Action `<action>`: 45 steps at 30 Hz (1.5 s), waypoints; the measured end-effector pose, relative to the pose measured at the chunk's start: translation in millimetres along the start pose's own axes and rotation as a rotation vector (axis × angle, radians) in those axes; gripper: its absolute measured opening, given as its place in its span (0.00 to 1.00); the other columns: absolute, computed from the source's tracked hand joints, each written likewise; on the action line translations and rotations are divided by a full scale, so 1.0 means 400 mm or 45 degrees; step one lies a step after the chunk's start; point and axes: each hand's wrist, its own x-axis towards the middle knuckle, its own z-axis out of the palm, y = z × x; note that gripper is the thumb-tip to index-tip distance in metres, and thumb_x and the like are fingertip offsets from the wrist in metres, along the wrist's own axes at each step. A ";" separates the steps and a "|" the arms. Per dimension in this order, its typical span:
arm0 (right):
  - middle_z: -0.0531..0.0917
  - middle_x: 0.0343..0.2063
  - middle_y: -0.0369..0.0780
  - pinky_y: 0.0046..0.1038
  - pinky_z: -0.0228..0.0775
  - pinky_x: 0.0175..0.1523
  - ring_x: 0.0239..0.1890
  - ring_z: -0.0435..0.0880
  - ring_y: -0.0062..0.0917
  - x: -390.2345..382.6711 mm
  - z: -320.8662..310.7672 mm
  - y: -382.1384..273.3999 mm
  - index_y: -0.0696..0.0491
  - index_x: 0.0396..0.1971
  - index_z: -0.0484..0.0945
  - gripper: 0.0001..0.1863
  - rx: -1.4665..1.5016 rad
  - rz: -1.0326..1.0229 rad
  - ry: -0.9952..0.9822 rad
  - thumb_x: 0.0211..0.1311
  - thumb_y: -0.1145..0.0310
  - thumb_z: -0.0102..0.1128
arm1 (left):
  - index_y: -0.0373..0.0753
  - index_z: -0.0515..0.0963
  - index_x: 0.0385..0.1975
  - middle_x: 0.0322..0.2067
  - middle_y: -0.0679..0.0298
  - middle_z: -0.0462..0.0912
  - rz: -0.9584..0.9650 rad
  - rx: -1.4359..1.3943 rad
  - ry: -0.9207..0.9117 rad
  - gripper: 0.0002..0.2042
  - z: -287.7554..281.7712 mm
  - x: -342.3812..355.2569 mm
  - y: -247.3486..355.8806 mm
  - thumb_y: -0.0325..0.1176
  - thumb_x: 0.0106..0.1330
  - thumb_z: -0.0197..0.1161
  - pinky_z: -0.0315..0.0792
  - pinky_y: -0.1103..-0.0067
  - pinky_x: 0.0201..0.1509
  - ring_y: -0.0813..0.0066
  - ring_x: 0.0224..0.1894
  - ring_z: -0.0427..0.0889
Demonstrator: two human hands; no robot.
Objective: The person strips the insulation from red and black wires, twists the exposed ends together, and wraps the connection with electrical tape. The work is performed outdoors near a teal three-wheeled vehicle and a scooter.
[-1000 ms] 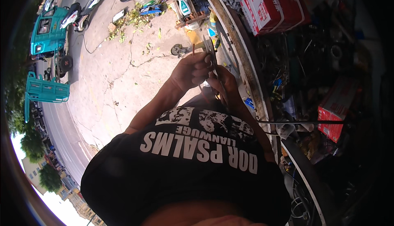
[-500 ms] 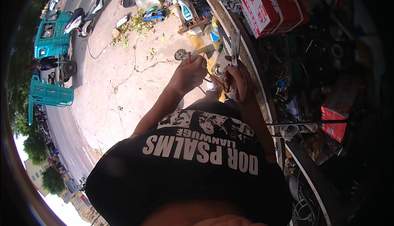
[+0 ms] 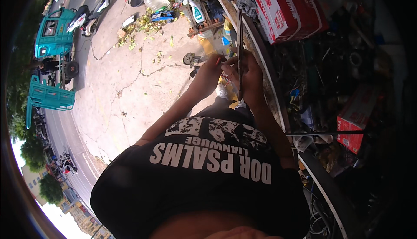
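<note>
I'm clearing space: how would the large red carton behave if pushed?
The large red carton likely slides rather than rolls, given its flat sides. Straight edges suggest fairly stiff walls. Its contents don't show, so weight is uncertain.

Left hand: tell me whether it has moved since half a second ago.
Yes: the left hand has moved rightward, farther from the round grey part on the ground and closer to the right hand.

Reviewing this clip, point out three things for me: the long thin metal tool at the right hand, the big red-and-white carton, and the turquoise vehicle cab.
Long thin metal tool (image 3: 240, 43): head view, upper length.
Red-and-white carton (image 3: 286, 11): head view, middle.
Turquoise vehicle cab (image 3: 52, 39): head view, panel below window.
</note>
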 end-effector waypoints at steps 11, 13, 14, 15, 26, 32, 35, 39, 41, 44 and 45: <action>0.82 0.26 0.41 0.26 0.73 0.37 0.29 0.82 0.23 0.002 0.023 0.006 0.58 0.47 0.70 0.24 -0.075 -0.060 0.185 0.51 0.67 0.69 | 0.34 0.68 0.46 0.27 0.70 0.71 -0.384 -1.269 -0.258 0.16 -0.002 0.008 0.005 0.28 0.58 0.59 0.60 0.88 0.24 0.86 0.22 0.65; 0.81 0.26 0.40 0.26 0.73 0.37 0.29 0.81 0.22 0.005 0.014 0.017 0.57 0.46 0.70 0.24 -0.097 -0.060 0.244 0.51 0.68 0.69 | 0.37 0.71 0.42 0.22 0.73 0.68 -0.335 -1.479 -0.462 0.14 -0.016 0.010 -0.047 0.30 0.59 0.63 0.57 0.87 0.21 0.86 0.18 0.62; 0.81 0.26 0.40 0.25 0.73 0.36 0.28 0.81 0.22 0.004 0.009 0.030 0.57 0.46 0.70 0.23 -0.055 -0.049 0.247 0.51 0.68 0.69 | 0.40 0.72 0.38 0.18 0.74 0.65 -0.322 -1.531 -0.468 0.11 -0.017 0.012 -0.078 0.32 0.60 0.65 0.53 0.87 0.18 0.86 0.15 0.58; 0.81 0.26 0.40 0.25 0.73 0.36 0.28 0.81 0.22 0.003 0.007 0.046 0.57 0.46 0.70 0.23 -0.011 -0.040 0.245 0.51 0.68 0.68 | 0.40 0.73 0.36 0.17 0.75 0.63 -0.411 -1.517 -0.475 0.07 -0.026 0.011 -0.069 0.30 0.61 0.64 0.51 0.88 0.19 0.87 0.16 0.56; 0.79 0.26 0.44 0.31 0.72 0.37 0.29 0.81 0.32 -0.027 -0.030 0.040 0.56 0.45 0.70 0.22 -0.258 -0.002 0.235 0.53 0.68 0.67 | 0.35 0.75 0.33 0.19 0.72 0.69 -0.418 -0.953 -0.342 0.12 0.018 0.000 -0.031 0.38 0.71 0.51 0.58 0.87 0.21 0.86 0.18 0.64; 0.80 0.29 0.45 0.32 0.72 0.37 0.32 0.82 0.34 -0.036 -0.039 0.057 0.56 0.46 0.70 0.22 -0.308 -0.049 0.259 0.53 0.68 0.67 | 0.33 0.76 0.37 0.20 0.73 0.70 -0.356 -0.649 -0.276 0.10 0.022 0.004 0.002 0.34 0.69 0.53 0.55 0.87 0.20 0.89 0.18 0.63; 0.80 0.28 0.44 0.32 0.72 0.37 0.31 0.82 0.32 -0.040 -0.043 0.053 0.56 0.46 0.70 0.22 -0.281 -0.062 0.279 0.53 0.68 0.67 | 0.33 0.76 0.38 0.20 0.74 0.69 -0.340 -0.742 -0.274 0.08 0.024 0.007 -0.010 0.32 0.67 0.54 0.54 0.88 0.20 0.90 0.19 0.62; 0.78 0.27 0.41 0.29 0.71 0.35 0.28 0.78 0.29 -0.046 -0.068 0.047 0.55 0.46 0.70 0.22 -0.332 -0.055 0.207 0.53 0.67 0.67 | 0.34 0.76 0.38 0.19 0.75 0.68 -0.375 -0.929 -0.206 0.07 0.019 0.021 -0.017 0.30 0.66 0.55 0.52 0.87 0.20 0.90 0.18 0.60; 0.75 0.33 0.40 0.27 0.67 0.35 0.29 0.73 0.26 -0.066 -0.087 0.062 0.54 0.46 0.70 0.23 -0.415 -0.030 0.118 0.52 0.65 0.68 | 0.34 0.75 0.37 0.18 0.74 0.67 -0.358 -0.983 -0.185 0.07 0.017 0.026 -0.021 0.31 0.66 0.55 0.53 0.87 0.19 0.88 0.17 0.60; 0.74 0.36 0.42 0.28 0.67 0.39 0.33 0.73 0.27 -0.097 -0.111 0.089 0.55 0.44 0.70 0.24 -0.468 0.046 0.017 0.50 0.64 0.69 | 0.34 0.75 0.36 0.17 0.75 0.67 -0.345 -0.998 -0.243 0.08 0.005 0.035 0.010 0.33 0.68 0.54 0.53 0.88 0.19 0.89 0.17 0.61; 0.73 0.36 0.42 0.28 0.67 0.39 0.34 0.73 0.28 -0.108 -0.115 0.094 0.56 0.44 0.70 0.24 -0.502 0.066 0.000 0.50 0.63 0.69 | 0.37 0.73 0.36 0.18 0.77 0.62 -0.372 -0.988 -0.264 0.06 0.005 0.039 0.009 0.32 0.68 0.53 0.51 0.88 0.19 0.90 0.17 0.57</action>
